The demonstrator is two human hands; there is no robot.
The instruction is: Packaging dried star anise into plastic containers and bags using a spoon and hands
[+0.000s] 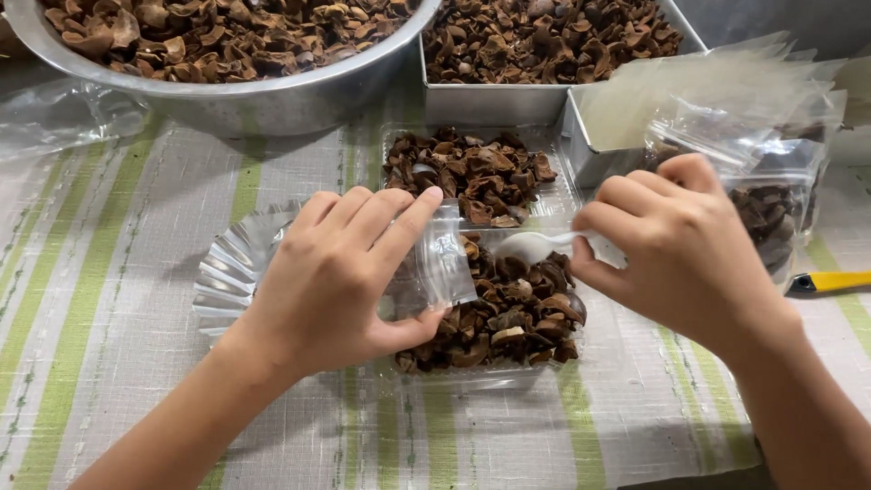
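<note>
Worktop: covered by a woven cloth with green and white stripes (109, 299), which carries everything below.
Bowl: large round metal bowl (272, 95) at the far left, heaped with brown dried husk pieces.
Tins: rectangular metal tin (490, 100) full of the same brown pieces, far centre; a second metal tin (590, 136) just beside it on the right holds a stack of clear plastic bags (726, 77).
Filled bag: clear plastic pouch (780, 218) partly filled with brown pieces, behind the right hand and partly hidden by it.
Trays: two clear plastic trays of brown pieces, one farther (481, 172), one nearer (517, 318), lying between the hands.
Fluted dish: clear crimped plastic dish (231, 268), mostly hidden under the left hand.
Left hand (340, 281): closed on a small clear plastic bag (445, 259), pinching its mouth over the nearer tray.
Right hand (671, 249): curled around a white plastic spoon (535, 245), whose bowl sits above the nearer tray, near the bag's mouth.
Yellow tool: yellow-handled object (830, 281) at the right edge; kind unclear.
</note>
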